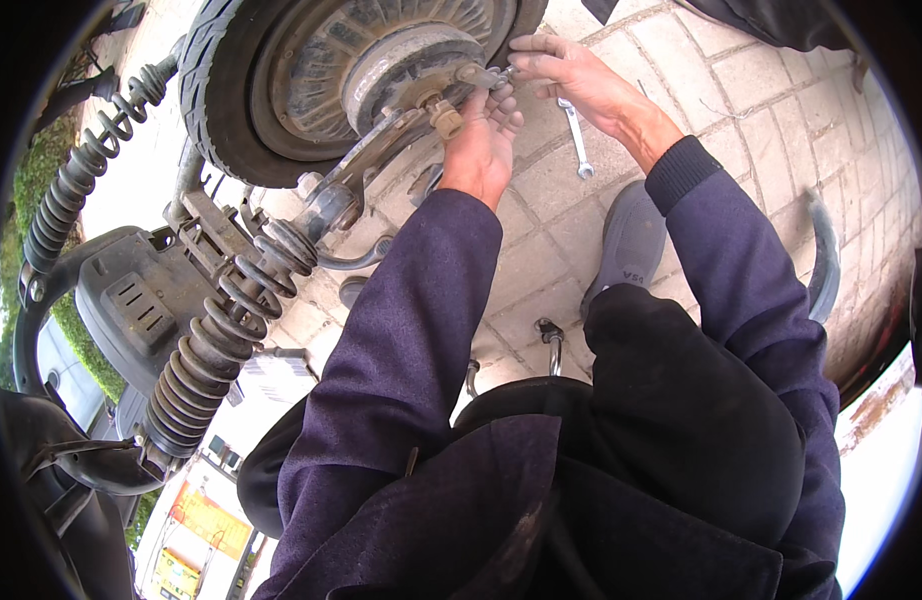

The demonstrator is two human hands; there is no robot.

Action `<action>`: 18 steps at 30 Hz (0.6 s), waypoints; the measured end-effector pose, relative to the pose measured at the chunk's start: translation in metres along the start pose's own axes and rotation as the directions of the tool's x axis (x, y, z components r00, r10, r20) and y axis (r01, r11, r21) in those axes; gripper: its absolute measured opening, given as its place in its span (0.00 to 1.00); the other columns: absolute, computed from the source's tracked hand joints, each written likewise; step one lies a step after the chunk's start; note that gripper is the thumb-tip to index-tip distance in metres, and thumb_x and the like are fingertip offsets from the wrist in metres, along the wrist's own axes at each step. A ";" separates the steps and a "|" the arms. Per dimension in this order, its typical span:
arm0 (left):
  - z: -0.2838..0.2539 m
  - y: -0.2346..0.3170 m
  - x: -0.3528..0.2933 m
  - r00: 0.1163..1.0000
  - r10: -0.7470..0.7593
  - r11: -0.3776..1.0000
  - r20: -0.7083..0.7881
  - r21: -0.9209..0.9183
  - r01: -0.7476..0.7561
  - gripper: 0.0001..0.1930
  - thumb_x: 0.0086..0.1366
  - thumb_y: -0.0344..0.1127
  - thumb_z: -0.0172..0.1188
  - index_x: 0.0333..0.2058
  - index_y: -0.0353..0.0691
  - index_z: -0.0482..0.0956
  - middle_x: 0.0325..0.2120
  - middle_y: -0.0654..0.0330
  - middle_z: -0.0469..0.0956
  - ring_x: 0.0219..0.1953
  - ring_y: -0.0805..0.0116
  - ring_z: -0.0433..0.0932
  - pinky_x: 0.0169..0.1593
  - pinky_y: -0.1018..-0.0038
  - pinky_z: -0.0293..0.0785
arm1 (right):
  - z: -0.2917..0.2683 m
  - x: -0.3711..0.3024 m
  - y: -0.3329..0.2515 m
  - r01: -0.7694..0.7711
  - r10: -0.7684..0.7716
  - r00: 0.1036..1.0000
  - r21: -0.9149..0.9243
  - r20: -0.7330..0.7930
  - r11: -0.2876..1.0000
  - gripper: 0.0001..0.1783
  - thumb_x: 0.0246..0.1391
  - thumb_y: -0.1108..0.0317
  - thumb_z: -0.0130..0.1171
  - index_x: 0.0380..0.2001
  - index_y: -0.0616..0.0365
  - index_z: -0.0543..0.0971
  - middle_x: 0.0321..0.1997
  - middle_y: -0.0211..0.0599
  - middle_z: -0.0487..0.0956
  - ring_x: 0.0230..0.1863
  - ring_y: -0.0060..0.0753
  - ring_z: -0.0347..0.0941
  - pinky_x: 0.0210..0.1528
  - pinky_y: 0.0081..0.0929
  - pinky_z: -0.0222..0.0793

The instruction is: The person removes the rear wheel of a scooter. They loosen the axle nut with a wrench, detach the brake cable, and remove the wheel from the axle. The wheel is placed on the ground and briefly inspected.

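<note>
A wheel [271, 90] with a dusty drum hub [411, 75] is at the top. From the hub a short metal lever arm [476, 76] sticks out toward my hands. My left hand [481, 140] is closed at its end, thumb and curled fingers around a small metal fitting [499, 78]. From the right, my right hand [586, 85] reaches the same fitting, its fingertips pinched there and partly hiding it. Just below my left thumb is the axle nut [444, 118]. An open-ended wrench [578, 145] lies on the paving under my right hand.
Left of my left arm are a coil-spring shock absorber [216, 340], a second one [91, 165] and a dark plastic housing [141, 300]. My shoe [631, 235] rests on the brick paving [541, 240]. A curved grey piece [824, 255] lies at the right.
</note>
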State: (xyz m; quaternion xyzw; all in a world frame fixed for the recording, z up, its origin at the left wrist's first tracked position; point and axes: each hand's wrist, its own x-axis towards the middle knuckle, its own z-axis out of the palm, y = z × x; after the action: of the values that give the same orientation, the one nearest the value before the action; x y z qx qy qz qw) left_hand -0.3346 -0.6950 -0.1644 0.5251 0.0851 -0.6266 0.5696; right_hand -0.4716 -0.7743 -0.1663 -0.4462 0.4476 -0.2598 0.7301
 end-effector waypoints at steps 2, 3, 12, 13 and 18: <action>0.000 0.000 0.000 1.000 -0.002 1.000 0.000 0.006 0.002 0.13 0.72 0.38 0.54 0.49 0.37 0.73 0.42 0.58 0.75 0.42 0.68 0.72 0.46 0.71 0.71 | 0.000 0.002 0.000 -0.121 0.118 0.992 -0.083 -0.033 0.989 0.21 0.60 0.56 0.61 0.47 0.63 0.79 0.41 0.38 0.80 0.44 0.30 0.73 0.47 0.26 0.65; 0.000 0.000 -0.001 1.000 -0.002 1.000 0.001 0.009 0.002 0.13 0.72 0.38 0.54 0.49 0.37 0.73 0.42 0.59 0.75 0.42 0.68 0.72 0.47 0.71 0.71 | 0.001 0.005 0.001 -0.158 0.155 0.987 -0.160 -0.034 0.974 0.20 0.59 0.58 0.61 0.47 0.62 0.79 0.41 0.37 0.80 0.44 0.29 0.73 0.46 0.25 0.65; -0.002 -0.001 0.001 1.000 -0.003 1.000 0.015 -0.006 0.003 0.12 0.71 0.39 0.55 0.48 0.38 0.75 0.41 0.59 0.75 0.43 0.68 0.72 0.47 0.72 0.71 | -0.006 0.001 0.006 0.033 -0.034 0.998 0.013 0.051 0.999 0.17 0.61 0.62 0.59 0.48 0.62 0.79 0.38 0.28 0.77 0.35 0.18 0.67 0.35 0.16 0.61; -0.002 -0.001 0.002 1.000 -0.006 1.000 0.009 -0.003 0.006 0.12 0.71 0.39 0.56 0.48 0.38 0.75 0.41 0.59 0.75 0.43 0.68 0.71 0.47 0.72 0.71 | -0.005 0.001 0.005 0.003 -0.004 1.000 0.029 0.025 1.000 0.17 0.61 0.62 0.59 0.48 0.62 0.79 0.38 0.28 0.77 0.34 0.17 0.67 0.34 0.16 0.61; -0.002 -0.001 0.002 1.000 -0.006 1.000 0.006 -0.002 0.006 0.12 0.71 0.39 0.56 0.47 0.39 0.75 0.41 0.59 0.75 0.43 0.68 0.71 0.47 0.71 0.71 | 0.000 0.007 0.002 -0.247 0.247 0.969 -0.177 -0.023 0.953 0.20 0.62 0.55 0.59 0.47 0.61 0.79 0.39 0.30 0.78 0.32 0.18 0.67 0.34 0.18 0.62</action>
State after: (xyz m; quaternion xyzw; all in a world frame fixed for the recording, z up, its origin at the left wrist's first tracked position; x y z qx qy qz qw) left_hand -0.3341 -0.6940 -0.1672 0.5224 0.0857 -0.6297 0.5686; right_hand -0.4682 -0.7786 -0.1712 -0.4505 0.5215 -0.1254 0.7137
